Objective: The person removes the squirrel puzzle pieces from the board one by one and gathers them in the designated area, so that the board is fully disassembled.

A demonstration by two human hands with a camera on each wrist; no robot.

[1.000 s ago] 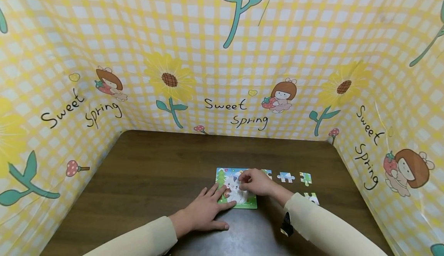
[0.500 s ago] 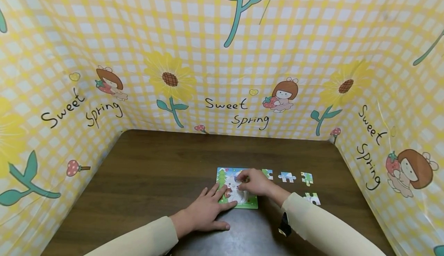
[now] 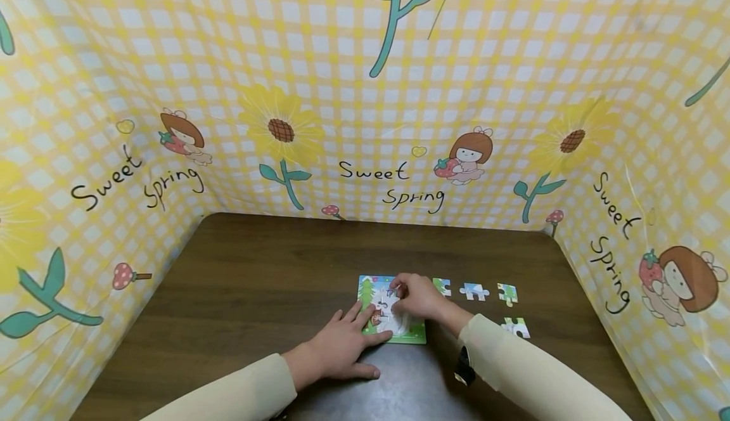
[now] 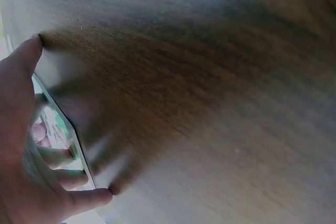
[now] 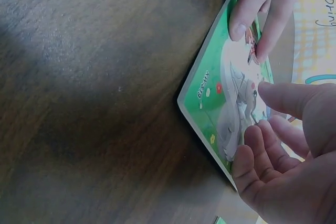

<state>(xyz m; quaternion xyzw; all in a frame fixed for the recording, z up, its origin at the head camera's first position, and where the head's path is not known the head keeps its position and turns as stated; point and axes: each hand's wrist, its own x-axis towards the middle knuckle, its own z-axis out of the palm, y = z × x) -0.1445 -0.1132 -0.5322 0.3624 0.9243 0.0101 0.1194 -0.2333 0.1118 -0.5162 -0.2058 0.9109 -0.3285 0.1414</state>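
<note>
Both hands rest on the puzzle (image 3: 392,310), which lies flat on the brown tabletop (image 3: 256,281), close to the person. Left hand (image 3: 342,345) has no grip on anything: its fingers are straight and spread, and two fingertips (image 5: 247,11) press the left lower part of the puzzle, while the palm lies on the tabletop beside it. Right hand (image 3: 417,297) is over the upper right part of the puzzle with the fingers bent down to the picture. From the head view it seems to pinch or push a small piece, but I cannot tell if the fingers really hold it; in the right wrist view the hand (image 5: 286,150) looks loosely curved above the board with nothing clearly in it.

Four loose pieces lie on the tabletop to the right of the puzzle: one (image 3: 441,286) just beside the right hand, two more (image 3: 473,291) (image 3: 507,294) in a row further right, and one (image 3: 516,328) nearer to the right sleeve (image 3: 513,370).
</note>
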